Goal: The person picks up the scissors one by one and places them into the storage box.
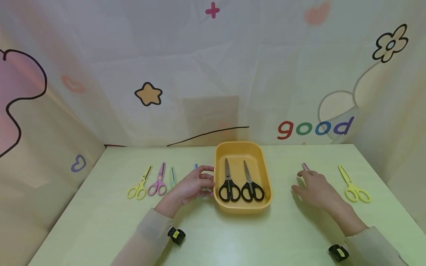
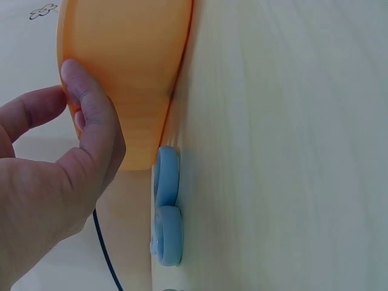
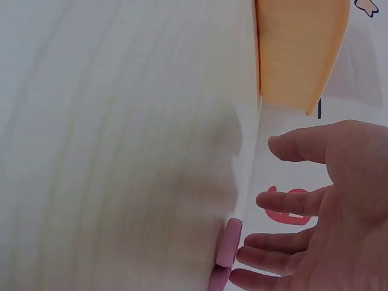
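Observation:
My left hand [image 1: 196, 184] is at the left side of a yellow-orange tray [image 1: 243, 211], thumb and fingers bent onto its rim, as the left wrist view also shows. Inside the tray lie two pairs of black-handled scissors [image 1: 229, 190], blades pointing away from me. Blue scissors [image 2: 170, 236] rest beside the tray, mostly hidden under that hand in the head view. My right hand [image 1: 317, 190] hovers over pink-purple scissors [image 1: 305, 167], fingers loosely spread and nothing held. In the right wrist view its fingertips come close to their pink handles [image 3: 229, 242].
Left of the tray lie yellow scissors [image 1: 141, 184], pink scissors [image 1: 159, 183] and green scissors [image 1: 172, 177]. Another yellow pair [image 1: 354, 190] lies to the right of my right hand. A patterned cloth [image 1: 133, 122] hangs behind the pale table [image 1: 233, 240].

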The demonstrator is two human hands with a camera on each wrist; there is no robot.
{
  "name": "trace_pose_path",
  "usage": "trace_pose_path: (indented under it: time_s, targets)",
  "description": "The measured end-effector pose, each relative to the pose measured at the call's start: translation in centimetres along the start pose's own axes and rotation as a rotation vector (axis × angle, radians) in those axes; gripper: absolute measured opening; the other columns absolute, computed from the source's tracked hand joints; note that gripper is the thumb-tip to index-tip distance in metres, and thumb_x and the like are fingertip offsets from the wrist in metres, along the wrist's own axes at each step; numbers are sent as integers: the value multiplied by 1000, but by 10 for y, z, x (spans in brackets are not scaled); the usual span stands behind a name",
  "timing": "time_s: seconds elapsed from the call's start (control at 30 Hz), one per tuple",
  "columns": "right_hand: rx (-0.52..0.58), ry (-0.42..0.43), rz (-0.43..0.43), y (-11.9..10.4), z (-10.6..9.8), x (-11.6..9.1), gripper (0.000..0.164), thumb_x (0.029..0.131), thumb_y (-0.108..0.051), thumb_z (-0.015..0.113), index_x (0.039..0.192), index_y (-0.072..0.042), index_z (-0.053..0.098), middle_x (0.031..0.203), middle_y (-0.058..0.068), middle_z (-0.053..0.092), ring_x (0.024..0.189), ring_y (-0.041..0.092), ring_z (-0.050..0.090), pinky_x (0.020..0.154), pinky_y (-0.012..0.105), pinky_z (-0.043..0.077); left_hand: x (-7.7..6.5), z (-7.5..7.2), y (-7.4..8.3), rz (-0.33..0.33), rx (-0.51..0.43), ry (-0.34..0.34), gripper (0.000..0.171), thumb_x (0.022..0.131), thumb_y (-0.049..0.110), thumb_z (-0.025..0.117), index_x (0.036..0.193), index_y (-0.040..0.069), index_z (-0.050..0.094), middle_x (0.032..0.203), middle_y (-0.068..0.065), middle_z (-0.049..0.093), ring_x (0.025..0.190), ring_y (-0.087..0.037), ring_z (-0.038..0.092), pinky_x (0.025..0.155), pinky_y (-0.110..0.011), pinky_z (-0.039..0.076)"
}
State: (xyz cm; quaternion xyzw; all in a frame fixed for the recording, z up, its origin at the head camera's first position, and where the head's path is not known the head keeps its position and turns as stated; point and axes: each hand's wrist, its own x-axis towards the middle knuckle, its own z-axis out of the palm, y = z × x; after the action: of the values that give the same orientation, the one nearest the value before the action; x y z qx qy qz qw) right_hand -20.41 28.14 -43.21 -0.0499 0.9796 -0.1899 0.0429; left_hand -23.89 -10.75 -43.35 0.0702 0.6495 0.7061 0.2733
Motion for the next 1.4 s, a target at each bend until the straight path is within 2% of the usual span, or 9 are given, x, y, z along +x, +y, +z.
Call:
trace_pose_path:
  time_s: [0.13, 0.3, 0.47, 0.6, 0.8, 1.07, 1.4]
  targets:
    - [9, 21, 13, 0, -2, -1, 64, 97, -27, 68, 141, 13, 47, 147, 43, 34, 126, 63, 36, 98, 74, 38, 0, -1, 1, -2, 4, -3, 60, 98, -4, 59, 150, -2, 31, 116, -19, 54, 88, -20, 62, 81, -35, 59]
    - [-14, 9, 34, 3, -9, -4, 54, 96, -22, 66, 135, 12, 52, 133, 45, 43, 117, 63, 42, 88, 74, 43, 0, -1, 1, -7, 4, 5, 59, 97, -4, 60, 150, 0, 33, 115, -18, 54, 88, -20, 62, 82, -37, 59]
    - [-17, -74, 17, 11, -16, -4, 44, 93, -16, 66, 124, 12, 56, 115, 39, 53, 99, 52, 54, 78, 62, 50, 0, -1, 2, -11, 2, 9, 57, 98, -4, 59, 149, 1, 34, 114, -16, 54, 88, -21, 63, 80, -36, 60]
    - [-17, -107, -4, 13, -18, -5, 45, 88, -15, 70, 122, 12, 57, 105, 32, 56, 90, 43, 55, 71, 54, 50, 0, 0, 2, -14, -4, 5, 57, 98, -5, 58, 149, 0, 33, 113, -16, 54, 87, -20, 62, 76, -32, 60]
    - [-16, -101, -14, 11, -16, -7, 51, 85, -14, 73, 126, 13, 55, 106, 29, 57, 92, 43, 53, 73, 56, 50, 0, 0, 2, -11, -7, -1, 58, 97, -5, 58, 149, -1, 32, 114, -17, 53, 88, -21, 62, 74, -30, 60]
    - [0, -40, -74, 11, -9, -5, 29, 92, -12, 66, 112, 8, 61, 110, 34, 57, 96, 50, 54, 84, 64, 46, -1, 0, 3, -2, -8, -8, 59, 97, -5, 58, 150, -2, 30, 113, -17, 53, 88, -20, 62, 74, -30, 60]
    - [17, -26, -95, 6, -3, -3, 25, 91, -8, 70, 111, 6, 64, 108, 28, 59, 92, 41, 55, 83, 61, 50, 0, -1, 1, -1, 7, -7, 59, 98, -4, 58, 150, -3, 31, 116, -19, 53, 89, -21, 63, 81, -36, 60]
